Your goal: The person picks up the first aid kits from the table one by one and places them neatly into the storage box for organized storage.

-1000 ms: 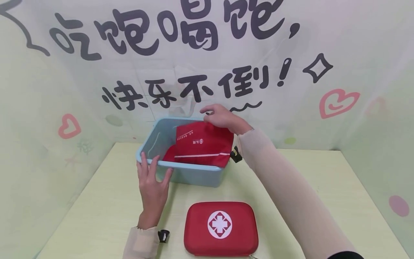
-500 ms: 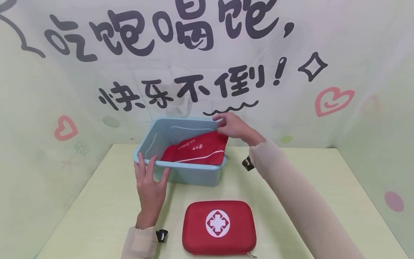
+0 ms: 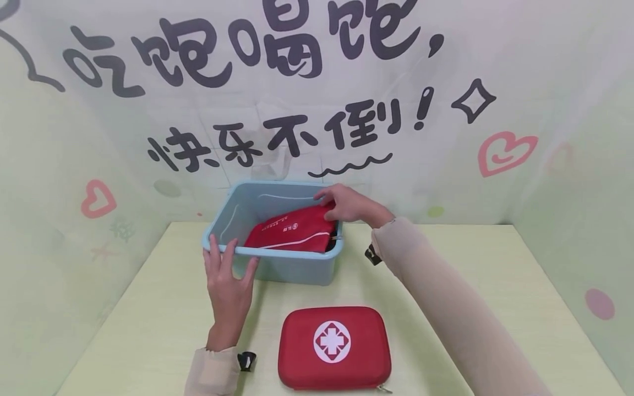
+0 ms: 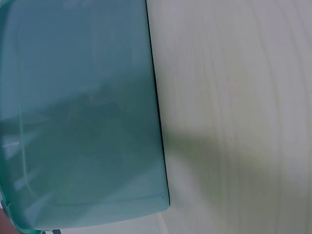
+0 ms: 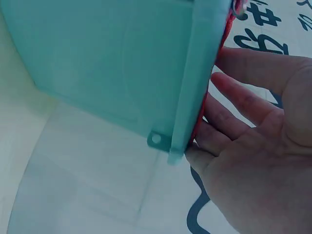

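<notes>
A pale blue plastic bin (image 3: 284, 268) stands on the table near the back wall. Inside it leans a soft red pouch (image 3: 292, 228) with white print and a white stripe, one end tucked below the rim on the right. My left hand (image 3: 229, 289) holds the front left corner, fingers over the rim and thumb outside. At the right rim my right hand (image 3: 349, 203) pinches the pouch's upper corner. In the right wrist view, the right hand's fingertips (image 5: 209, 124) reach the red edge beside the rim. A red hard case (image 3: 297, 349) with a white cross lies in front of the bin.
A printed white backdrop (image 3: 421, 176) closes off the rear and sides of the pale wooden table (image 3: 460, 286). The bin's rear rim is close to the backdrop. The case's zipper pull (image 3: 383, 389) sticks out at its lower right.
My right hand has come down with the pouch, which has dropped lower into the bin and slid inside the right rim. The left hand keeps its place at the corner.
</notes>
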Motion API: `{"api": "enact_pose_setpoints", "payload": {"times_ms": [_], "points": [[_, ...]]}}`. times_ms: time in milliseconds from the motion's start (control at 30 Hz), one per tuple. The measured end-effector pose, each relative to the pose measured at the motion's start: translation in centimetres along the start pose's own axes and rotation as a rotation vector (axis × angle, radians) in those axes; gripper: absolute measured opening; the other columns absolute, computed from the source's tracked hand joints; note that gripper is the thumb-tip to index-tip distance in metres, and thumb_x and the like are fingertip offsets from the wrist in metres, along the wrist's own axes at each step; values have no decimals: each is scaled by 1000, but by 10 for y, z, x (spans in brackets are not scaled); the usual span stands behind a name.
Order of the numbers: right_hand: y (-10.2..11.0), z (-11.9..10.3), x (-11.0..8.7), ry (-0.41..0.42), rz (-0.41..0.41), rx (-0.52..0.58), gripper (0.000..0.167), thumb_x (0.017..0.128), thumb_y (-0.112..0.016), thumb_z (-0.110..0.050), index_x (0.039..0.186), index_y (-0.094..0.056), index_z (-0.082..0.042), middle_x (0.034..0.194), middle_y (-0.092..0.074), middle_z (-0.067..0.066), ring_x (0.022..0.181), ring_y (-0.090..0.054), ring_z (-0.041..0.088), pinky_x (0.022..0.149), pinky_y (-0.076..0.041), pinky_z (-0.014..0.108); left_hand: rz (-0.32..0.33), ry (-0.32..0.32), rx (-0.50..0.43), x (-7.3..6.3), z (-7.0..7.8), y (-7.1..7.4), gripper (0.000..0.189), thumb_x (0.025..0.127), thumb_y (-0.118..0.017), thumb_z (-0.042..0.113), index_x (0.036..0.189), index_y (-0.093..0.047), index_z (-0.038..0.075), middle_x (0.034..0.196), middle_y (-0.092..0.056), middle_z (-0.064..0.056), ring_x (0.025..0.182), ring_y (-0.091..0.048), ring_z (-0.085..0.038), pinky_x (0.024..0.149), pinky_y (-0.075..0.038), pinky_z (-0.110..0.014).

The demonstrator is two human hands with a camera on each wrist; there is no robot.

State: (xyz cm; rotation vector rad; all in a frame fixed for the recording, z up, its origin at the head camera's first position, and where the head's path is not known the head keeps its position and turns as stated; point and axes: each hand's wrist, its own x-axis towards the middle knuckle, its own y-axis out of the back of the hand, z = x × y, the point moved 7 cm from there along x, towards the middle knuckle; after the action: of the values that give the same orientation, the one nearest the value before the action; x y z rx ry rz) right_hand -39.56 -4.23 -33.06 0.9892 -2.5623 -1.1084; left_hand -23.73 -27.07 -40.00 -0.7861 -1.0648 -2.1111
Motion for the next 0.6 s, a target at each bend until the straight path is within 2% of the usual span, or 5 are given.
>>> {"api": "enact_pose_setpoints", "payload": {"times_ms": [200,467,600], "points": [[-7,-3,7,35,7,89,52,89,-64,3,140,-52,0,139,-54,23,129,-53,36,97,-53,40,-10,-6,-1,0,2,-1,61,79,-85,11,133,-58,2,153,-36,-27,145,-25,-47,93,-44,-65],[10,9,0,-19,216,342,42,97,-60,-7,139,-54,-3,135,-58,20,122,-58,28,103,-48,41,-7,-11,2,1,4,-1,61,79,-85,12,134,-58,2,153,-37,-27,144,-25,-48,93,-44,-65],[15,15,-7,-43,273,485,41,99,-59,-9,139,-54,-4,133,-59,21,123,-57,33,106,-46,45,-12,-4,13,0,2,0,61,80,-84,12,133,-58,2,153,-37,-26,144,-25,-48,93,-44,-65]]}}
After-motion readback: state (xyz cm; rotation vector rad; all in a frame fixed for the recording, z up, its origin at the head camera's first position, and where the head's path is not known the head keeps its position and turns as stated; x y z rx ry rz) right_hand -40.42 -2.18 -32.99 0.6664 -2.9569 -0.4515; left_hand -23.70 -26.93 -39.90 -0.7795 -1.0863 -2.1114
